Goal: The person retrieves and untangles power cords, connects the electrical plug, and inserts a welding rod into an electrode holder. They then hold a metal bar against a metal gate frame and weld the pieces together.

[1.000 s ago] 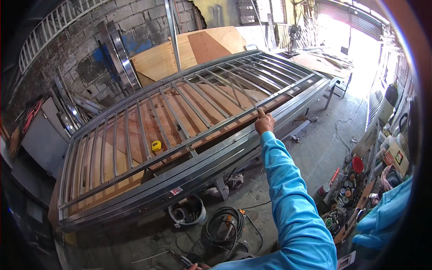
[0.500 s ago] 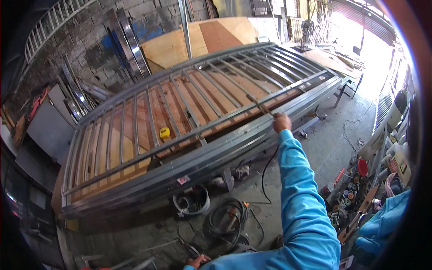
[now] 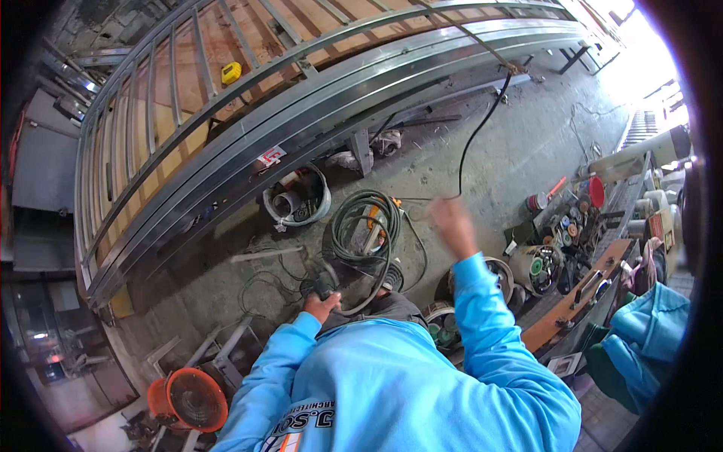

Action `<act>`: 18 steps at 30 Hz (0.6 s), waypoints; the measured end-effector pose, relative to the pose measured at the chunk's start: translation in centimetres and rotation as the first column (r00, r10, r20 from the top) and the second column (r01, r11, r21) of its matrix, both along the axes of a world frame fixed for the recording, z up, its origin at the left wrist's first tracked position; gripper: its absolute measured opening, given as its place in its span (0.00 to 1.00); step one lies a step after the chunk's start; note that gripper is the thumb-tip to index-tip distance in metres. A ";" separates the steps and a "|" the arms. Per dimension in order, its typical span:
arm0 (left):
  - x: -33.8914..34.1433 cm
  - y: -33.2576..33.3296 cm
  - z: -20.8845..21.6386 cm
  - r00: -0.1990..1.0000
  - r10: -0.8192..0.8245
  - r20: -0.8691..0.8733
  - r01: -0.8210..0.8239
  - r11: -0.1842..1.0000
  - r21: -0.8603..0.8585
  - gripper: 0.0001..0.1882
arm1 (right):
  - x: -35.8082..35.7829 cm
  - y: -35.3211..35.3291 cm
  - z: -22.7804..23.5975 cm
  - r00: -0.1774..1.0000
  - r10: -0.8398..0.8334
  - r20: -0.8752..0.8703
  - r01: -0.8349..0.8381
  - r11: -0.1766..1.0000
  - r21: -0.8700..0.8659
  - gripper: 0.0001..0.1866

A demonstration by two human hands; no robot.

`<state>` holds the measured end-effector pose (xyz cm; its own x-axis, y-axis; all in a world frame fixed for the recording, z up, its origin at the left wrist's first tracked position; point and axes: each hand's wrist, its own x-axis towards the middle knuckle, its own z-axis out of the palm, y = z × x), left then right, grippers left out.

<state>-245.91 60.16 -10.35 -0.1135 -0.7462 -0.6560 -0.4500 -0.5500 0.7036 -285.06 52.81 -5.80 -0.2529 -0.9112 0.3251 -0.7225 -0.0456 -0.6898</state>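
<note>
My left hand (image 3: 322, 305) is closed around a dark handheld tool (image 3: 325, 283), whose kind I cannot make out. A thick cable runs beside this hand to a coil of dark cable (image 3: 343, 230) on the floor. My right hand (image 3: 454, 226) is in front of me over the floor, smeared by motion, so its fingers cannot be read. Above it, a thin brown metal bar (image 3: 482, 44) rests across the edge of the metal frame (image 3: 392, 73). A black cable (image 3: 480, 128) hangs from the bar's end and passes close to my right hand.
Below the frame stands a bucket of tools (image 3: 324, 207). An orange fan (image 3: 196, 399) is at lower left. Buckets (image 3: 520, 264), cans and a wooden plank (image 3: 584, 294) crowd the right. A yellow tape measure (image 3: 231, 72) lies on the boards within the frame.
My right hand has let go of the bar at the frame's edge and drawn back toward me. The view has tilted down, showing my left hand and the dark tool more fully.
</note>
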 end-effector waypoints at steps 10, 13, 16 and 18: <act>-8.6 -3.1 2.0 0.539 -0.828 -0.154 0.839 0.514 0.176 0.31 | 16.0 11.4 -6.4 0.637 -0.491 0.595 -0.198 0.641 0.741 0.23; -5.2 -2.0 -6.8 0.397 -0.872 -0.288 0.909 0.417 -0.008 0.28 | 14.4 18.2 -14.0 0.512 -0.686 0.517 0.069 0.633 0.771 0.14; 4.2 -2.5 -23.3 0.836 -0.252 -0.488 0.509 0.688 0.517 0.17 | 16.3 20.5 -15.0 0.338 -0.758 0.558 0.043 0.605 0.795 0.17; 5.8 -4.8 -28.3 0.948 0.172 -0.267 0.135 0.544 0.828 0.12 | 17.4 24.3 -16.9 0.400 -0.796 0.453 0.046 0.511 0.858 0.13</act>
<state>-240.14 55.32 -38.66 -0.3969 0.1139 -0.9108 -0.2985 -0.9543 0.0108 -267.69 77.09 -22.65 -0.4409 -0.3694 -0.8180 0.3399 0.7748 -0.5331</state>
